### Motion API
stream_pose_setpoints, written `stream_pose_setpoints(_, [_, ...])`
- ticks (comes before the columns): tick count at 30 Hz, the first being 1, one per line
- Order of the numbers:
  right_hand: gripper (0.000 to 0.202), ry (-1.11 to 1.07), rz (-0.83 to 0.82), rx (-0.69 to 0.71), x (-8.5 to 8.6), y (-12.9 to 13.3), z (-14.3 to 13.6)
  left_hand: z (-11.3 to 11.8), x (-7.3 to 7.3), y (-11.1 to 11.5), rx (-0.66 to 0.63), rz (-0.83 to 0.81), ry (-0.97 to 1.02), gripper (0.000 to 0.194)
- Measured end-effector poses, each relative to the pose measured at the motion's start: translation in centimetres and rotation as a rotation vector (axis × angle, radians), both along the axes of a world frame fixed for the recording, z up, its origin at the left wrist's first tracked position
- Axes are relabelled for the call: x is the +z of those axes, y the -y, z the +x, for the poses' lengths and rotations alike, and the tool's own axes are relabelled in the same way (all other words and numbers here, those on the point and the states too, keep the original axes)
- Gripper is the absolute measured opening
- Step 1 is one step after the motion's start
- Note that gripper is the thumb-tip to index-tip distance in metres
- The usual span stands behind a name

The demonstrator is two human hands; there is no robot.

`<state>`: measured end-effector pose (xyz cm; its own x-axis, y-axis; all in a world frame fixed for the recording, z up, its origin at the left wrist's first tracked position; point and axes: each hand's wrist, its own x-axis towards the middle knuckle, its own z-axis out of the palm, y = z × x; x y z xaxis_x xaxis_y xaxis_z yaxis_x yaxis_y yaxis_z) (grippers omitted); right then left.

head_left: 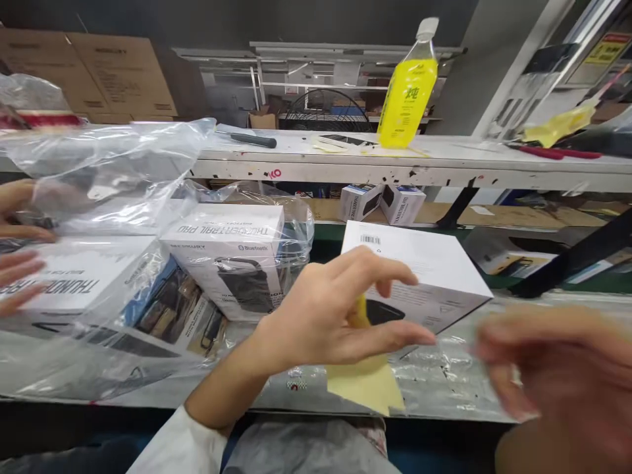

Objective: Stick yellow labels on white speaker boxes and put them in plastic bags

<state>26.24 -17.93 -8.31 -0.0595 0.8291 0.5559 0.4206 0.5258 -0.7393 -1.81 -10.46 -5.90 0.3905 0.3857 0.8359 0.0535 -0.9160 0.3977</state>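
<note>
My left hand [320, 309] is in front of a white box [419, 257] with a barcode. Its thumb and index finger are apart, while a yellow paper sheet [365, 385] runs up into the palm behind the thumb and hangs below. The curled fingers around the sheet are partly hidden. To the right of the box is my right hand [557, 375], smeared by motion; nothing can be made out in it. The box rests tilted away on the plastic-covered bench [454, 382], its near face partly covered by my left hand.
At left, a co-worker's hands [20, 283] are by a Thundertrail box [83, 270] under clear plastic [123, 171]. Another bagged box [227, 263] stands beside it. A shelf [316, 164] crosses above, bearing a yellow-labelled bottle [409, 92], a dark-handled tool [254, 140] and red-handled scissors [557, 153].
</note>
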Motion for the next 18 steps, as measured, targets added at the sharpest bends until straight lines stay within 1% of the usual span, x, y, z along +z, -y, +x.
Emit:
stream_pose_setpoints(1, [0.06,0.03,-0.111,0.149,0.7,0.3,-1.7,0.8,0.3,0.0,0.001,0.02,-0.041,0.042])
stream_pose_setpoints(2, [0.055,0.068,-0.203,0.256,1.0,0.4,-3.3,1.5,0.5,0.0,0.001,0.025,-0.076,0.043])
stream_pose_setpoints(3, [0.043,0.103,-0.266,0.31,1.2,0.3,-4.8,2.0,0.5,0.0,0.001,0.012,-0.1,0.042])
stream_pose_setpoints(4, [0.029,0.129,-0.291,0.308,1.1,0.1,-5.9,2.4,0.4,0.1,-0.005,-0.02,-0.109,0.042])
stream_pose_setpoints(5, [0.02,0.143,-0.294,0.284,0.8,-0.2,-6.6,2.6,0.3,0.1,-0.018,-0.072,-0.102,0.041])
stream_pose_setpoints(6, [0.018,0.145,-0.29,0.253,0.5,-0.5,-6.8,2.6,0.1,0.2,-0.034,-0.145,-0.079,0.041])
stream_pose_setpoints(7, [0.019,0.143,-0.287,0.232,0.3,-0.7,-6.7,2.5,-0.1,0.2,-0.055,-0.241,-0.052,0.042])
stream_pose_setpoints(9, [0.016,0.146,-0.265,0.202,0.0,-0.8,-5.7,2.1,-0.6,0.3,-0.123,-0.483,-0.037,0.043])
stream_pose_setpoints(11, [0.014,0.148,-0.245,0.178,0.1,-0.7,-4.4,1.5,-1.0,0.4,-0.196,-0.713,-0.07,0.045])
stream_pose_setpoints(12, [0.013,0.142,-0.24,0.175,0.2,-0.6,-3.8,1.2,-1.2,0.4,-0.225,-0.794,-0.082,0.047])
stream_pose_setpoints(13, [0.012,0.134,-0.236,0.175,0.4,-0.5,-3.4,0.9,-1.4,0.3,-0.245,-0.85,-0.081,0.048])
stream_pose_setpoints(15, [0.011,0.126,-0.234,0.177,0.6,-0.5,-2.8,0.7,-1.9,0.3,-0.269,-0.908,-0.058,0.046])
stream_pose_setpoints(18, [0.01,0.137,-0.205,0.143,0.7,-0.6,-2.5,0.8,-2.6,0.3,-0.312,-0.939,-0.047,0.029])
